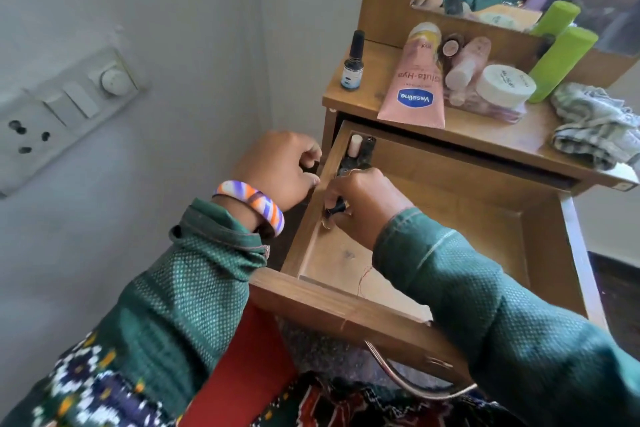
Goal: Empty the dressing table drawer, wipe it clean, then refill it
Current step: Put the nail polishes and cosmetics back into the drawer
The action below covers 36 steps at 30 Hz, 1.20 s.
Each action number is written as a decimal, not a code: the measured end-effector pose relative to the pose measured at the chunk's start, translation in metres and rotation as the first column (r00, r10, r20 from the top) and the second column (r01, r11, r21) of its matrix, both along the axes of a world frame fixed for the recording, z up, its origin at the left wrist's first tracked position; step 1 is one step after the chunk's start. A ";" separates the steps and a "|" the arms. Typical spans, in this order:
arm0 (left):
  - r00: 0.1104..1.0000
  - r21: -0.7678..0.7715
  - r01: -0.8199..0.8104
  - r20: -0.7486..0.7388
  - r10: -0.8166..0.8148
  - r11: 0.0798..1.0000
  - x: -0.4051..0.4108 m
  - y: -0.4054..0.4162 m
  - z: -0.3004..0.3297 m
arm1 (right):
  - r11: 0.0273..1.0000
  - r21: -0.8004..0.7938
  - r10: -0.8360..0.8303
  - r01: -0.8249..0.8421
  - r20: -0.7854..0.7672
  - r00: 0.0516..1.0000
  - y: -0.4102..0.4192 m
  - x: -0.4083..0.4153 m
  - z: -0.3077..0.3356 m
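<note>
While pinching: right hand (363, 199), small black cylindrical item (336, 209).

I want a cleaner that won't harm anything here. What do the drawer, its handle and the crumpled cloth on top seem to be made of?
The drawer looks like wood-grain laminated board: brown, matte, with flat, even grain, though solid wood can't be ruled out. Its handle seems metal: a thin curved bar with a bright shine. The cloth looks like soft woven cotton, pale checked and heavily wrinkled.
</note>
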State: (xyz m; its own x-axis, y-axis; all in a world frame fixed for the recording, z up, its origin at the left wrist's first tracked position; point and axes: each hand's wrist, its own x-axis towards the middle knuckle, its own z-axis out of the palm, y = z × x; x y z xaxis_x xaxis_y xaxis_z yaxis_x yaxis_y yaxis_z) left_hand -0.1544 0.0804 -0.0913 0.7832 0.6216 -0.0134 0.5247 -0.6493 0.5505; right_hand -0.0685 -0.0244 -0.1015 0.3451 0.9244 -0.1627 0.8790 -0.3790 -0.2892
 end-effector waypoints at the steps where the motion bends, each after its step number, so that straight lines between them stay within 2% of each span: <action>1: 1.000 -0.002 -0.003 -0.006 0.003 1.000 -0.001 0.000 0.000 | 1.000 -0.012 0.003 -0.003 0.015 1.000 0.000 -0.001 0.000; 7: 1.000 0.000 -0.005 -0.009 0.005 1.000 -0.002 0.000 0.003 | 1.000 -0.021 -0.011 0.013 0.120 0.993 -0.003 0.000 -0.001; 16: 0.996 0.079 0.042 0.071 -0.048 0.996 0.009 -0.006 0.022 | 0.997 0.020 -0.074 0.073 0.067 0.995 -0.011 0.012 0.017; 22: 0.974 0.203 0.030 0.213 -0.074 0.979 0.029 0.000 0.041 | 0.950 0.215 -0.247 0.228 0.066 0.967 -0.022 0.044 0.050; 25: 0.956 0.263 -0.013 0.285 -0.065 0.965 0.044 0.009 0.053 | 0.880 0.377 -0.363 0.288 0.144 0.921 -0.019 0.074 0.061; 28: 0.954 0.269 -0.036 0.295 -0.047 0.962 0.058 0.014 0.062 | 0.811 0.501 -0.445 0.303 0.192 0.875 0.001 0.110 0.077; 30: 0.954 0.280 -0.036 0.295 -0.050 0.959 0.066 0.014 0.066 | 0.824 0.459 -0.461 0.331 0.207 0.863 0.016 0.130 0.087; 33: 0.955 0.324 -0.043 0.292 -0.056 0.945 0.073 0.015 0.067 | 0.889 0.313 -0.423 0.335 0.276 0.863 0.033 0.148 0.089; 36: 0.969 0.386 -0.046 0.240 -0.052 0.922 0.079 0.020 0.069 | 0.912 0.236 -0.398 0.335 0.316 0.861 0.044 0.156 0.085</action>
